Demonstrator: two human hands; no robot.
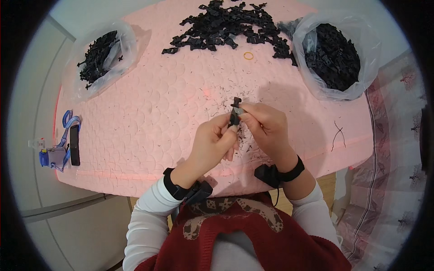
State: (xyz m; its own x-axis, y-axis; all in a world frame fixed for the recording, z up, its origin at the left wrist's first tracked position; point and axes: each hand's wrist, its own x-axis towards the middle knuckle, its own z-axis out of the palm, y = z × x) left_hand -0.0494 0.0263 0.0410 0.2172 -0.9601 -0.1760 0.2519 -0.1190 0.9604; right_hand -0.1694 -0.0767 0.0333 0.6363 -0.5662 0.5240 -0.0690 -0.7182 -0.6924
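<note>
My left hand (211, 141) is closed around the lower end of a small black plastic part (233, 119), held upright above the table. Its narrower top sticks up past my fingers. Between the thumb and fingers of my right hand (270, 124) is a small thin grey blade (239, 110), lying against the side of the part. My fingers hide most of the blade. Short black shavings (221, 97) are scattered on the pink quilted cover around and under my hands.
A heap of black plastic parts (221, 27) lies at the far side. Clear bags of such parts stand far left (129, 45) and far right (370, 58). A yellow ring (248, 56), black strands (338, 135), a phone-like black object (74, 147) and a strapped bottle (55, 156) lie about.
</note>
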